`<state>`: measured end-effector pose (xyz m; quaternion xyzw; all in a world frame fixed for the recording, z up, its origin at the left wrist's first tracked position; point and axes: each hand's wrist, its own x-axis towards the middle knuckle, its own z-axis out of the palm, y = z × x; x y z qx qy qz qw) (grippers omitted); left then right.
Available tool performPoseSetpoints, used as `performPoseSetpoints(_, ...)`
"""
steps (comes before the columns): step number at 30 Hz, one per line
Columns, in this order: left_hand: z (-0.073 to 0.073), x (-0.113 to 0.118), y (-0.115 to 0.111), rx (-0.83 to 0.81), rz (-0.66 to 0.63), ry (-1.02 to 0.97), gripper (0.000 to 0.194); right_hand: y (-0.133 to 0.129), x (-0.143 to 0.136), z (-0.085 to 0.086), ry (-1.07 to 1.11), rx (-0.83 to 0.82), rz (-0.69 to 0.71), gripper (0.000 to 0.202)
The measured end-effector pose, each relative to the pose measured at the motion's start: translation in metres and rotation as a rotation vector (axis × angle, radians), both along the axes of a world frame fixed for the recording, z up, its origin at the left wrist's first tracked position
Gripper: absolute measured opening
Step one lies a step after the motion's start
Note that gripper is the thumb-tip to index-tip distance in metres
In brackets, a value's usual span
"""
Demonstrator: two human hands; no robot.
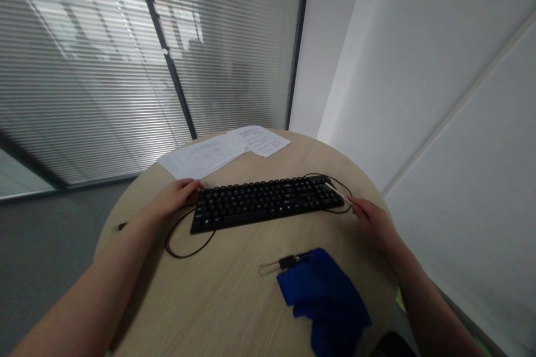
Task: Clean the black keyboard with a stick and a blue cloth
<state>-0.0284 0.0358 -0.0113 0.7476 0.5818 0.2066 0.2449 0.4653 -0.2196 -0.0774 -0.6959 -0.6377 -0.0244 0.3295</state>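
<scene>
- Okay, biggest first: slatted blinds [84, 95] behind, then a round wood-look table [234, 295] under everything.
- Black keyboard [251, 202] lies flat mid-table, between the two hands, number pad toward the right hand.
- White printed papers [205, 154] on the far side of the table, well apart from the keyboard.
- Blue cloth [330, 295], crumpled, nearer the wearer, not touching the keyboard.
- Left hand [178, 196]: fingers bent at the keyboard's far left corner; gripping or only resting there, can't tell.
- Right hand [372, 220]: fingers pinched together on the near end of the stick, just beyond the keyboard's right end.
- Dark cable [178, 257] loops out past both keyboard ends; can't tell if it's one length.
- Black binder clip [287, 261], wire handles spread, at the cloth's edge; whether it's clamped on, unclear.
- Thin white stick [340, 194] slants from the right fingers over the number pad; tip contact too small to confirm.
- Step in hand, my read: working the stick's tip around the number-pad keys, left hand steadying.
- Next move seems to call for a light pinch, small tip shifts between keys, corner kept steady so the board doesn't slide.
</scene>
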Motion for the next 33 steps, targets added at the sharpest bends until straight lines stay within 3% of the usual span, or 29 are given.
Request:
performPoseSetpoints(6, -0.006, 0.007, -0.006, 0.105, -0.023, 0.140, 0.057, 0.001, 0.010, -0.011, 0.131, 0.036, -0.071, 0.042)
performPoseSetpoints(10, -0.006, 0.009, -0.003, 0.046, -0.057, 0.171, 0.053, 0.005, 0.008, -0.010, 0.206, 0.057, -0.069, 0.039)
performPoseSetpoints(14, -0.005, 0.007, 0.010, -0.013, -0.064, 0.182, 0.055, 0.034, 0.005, 0.018, 0.303, 0.117, -0.116, 0.041)
performPoseSetpoints(18, -0.003, 0.013, 0.017, -0.032, -0.047, 0.243, 0.064, 0.097, -0.002, 0.059, 0.363, 0.108, -0.040, 0.046)
performPoseSetpoints(20, -0.003, 0.018, 0.016, -0.035, 0.005, 0.317, 0.067, 0.129, -0.010, 0.068, 0.301, 0.095, -0.001, 0.046)
performPoseSetpoints(22, -0.005, 0.023, 0.012, -0.011, 0.073, 0.400, 0.068, 0.152, -0.017, 0.063, 0.247, 0.082, -0.017, 0.047)
performPoseSetpoints(25, -0.008, 0.025, 0.007, 0.029, 0.083, 0.414, 0.072, 0.168, -0.019, 0.036, 0.133, 0.062, -0.002, 0.043)
performPoseSetpoints(29, -0.002, 0.010, 0.005, -0.013, 0.066, 0.279, 0.072, 0.164, -0.003, 0.002, 0.144, 0.021, -0.032, 0.038)
performPoseSetpoints(33, 0.008, -0.014, 0.008, 0.103, 0.234, 0.370, 0.051, 0.157, 0.014, -0.002, 0.217, -0.039, -0.094, 0.042)
